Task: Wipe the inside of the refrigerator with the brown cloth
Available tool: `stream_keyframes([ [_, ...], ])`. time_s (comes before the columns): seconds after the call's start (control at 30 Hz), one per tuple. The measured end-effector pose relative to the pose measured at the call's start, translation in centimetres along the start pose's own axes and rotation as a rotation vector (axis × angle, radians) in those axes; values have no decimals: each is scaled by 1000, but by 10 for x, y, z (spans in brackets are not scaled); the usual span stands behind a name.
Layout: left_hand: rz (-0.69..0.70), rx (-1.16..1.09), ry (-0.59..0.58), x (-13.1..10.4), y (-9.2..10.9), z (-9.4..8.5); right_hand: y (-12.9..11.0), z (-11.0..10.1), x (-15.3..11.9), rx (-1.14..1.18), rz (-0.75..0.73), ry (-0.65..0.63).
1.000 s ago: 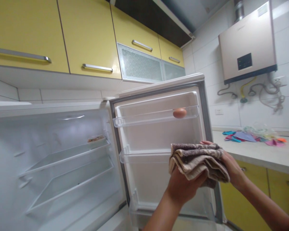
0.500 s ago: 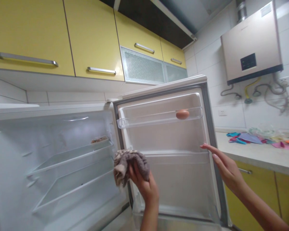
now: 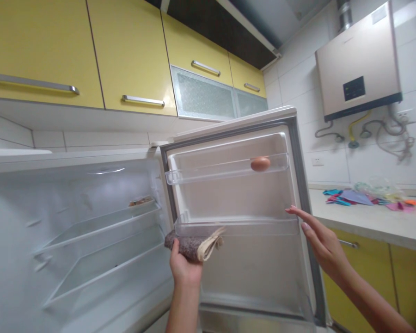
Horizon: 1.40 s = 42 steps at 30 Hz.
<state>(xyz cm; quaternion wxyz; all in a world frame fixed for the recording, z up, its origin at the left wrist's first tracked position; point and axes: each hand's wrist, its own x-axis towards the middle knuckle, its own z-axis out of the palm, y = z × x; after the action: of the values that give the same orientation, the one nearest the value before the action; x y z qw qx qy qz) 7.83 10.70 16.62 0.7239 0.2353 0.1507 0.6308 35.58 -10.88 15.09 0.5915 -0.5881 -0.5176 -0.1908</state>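
While my left hand [image 3: 186, 270] has its fingers wrapped round a folded brown-and-beige cloth [image 3: 194, 244] by the fridge door's clear plastic middle shelf [image 3: 242, 228], my right hand [image 3: 324, 245] is empty, fingers loosely extended near the door's edge.

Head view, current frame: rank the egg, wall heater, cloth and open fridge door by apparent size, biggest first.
1. Fridge door
2. Wall heater
3. Cloth
4. Egg
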Motion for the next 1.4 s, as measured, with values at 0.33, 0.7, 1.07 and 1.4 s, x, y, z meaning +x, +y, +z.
stream_keyframes([
  [0.33,-114,-233,-306,-29,-19,-5,0,-4,2,72,36,-37],
  [0.7,-129,-374,-424,-22,-10,-32,-2,-5,-2,132,32,-30],
  [1.07,-117,-112,-35,-31,-30,16,-4,-4,-2,197,61,-9],
  [1.4,-251,-109,-15,-94,-87,65,-13,-6,-5,209,74,-15],
])
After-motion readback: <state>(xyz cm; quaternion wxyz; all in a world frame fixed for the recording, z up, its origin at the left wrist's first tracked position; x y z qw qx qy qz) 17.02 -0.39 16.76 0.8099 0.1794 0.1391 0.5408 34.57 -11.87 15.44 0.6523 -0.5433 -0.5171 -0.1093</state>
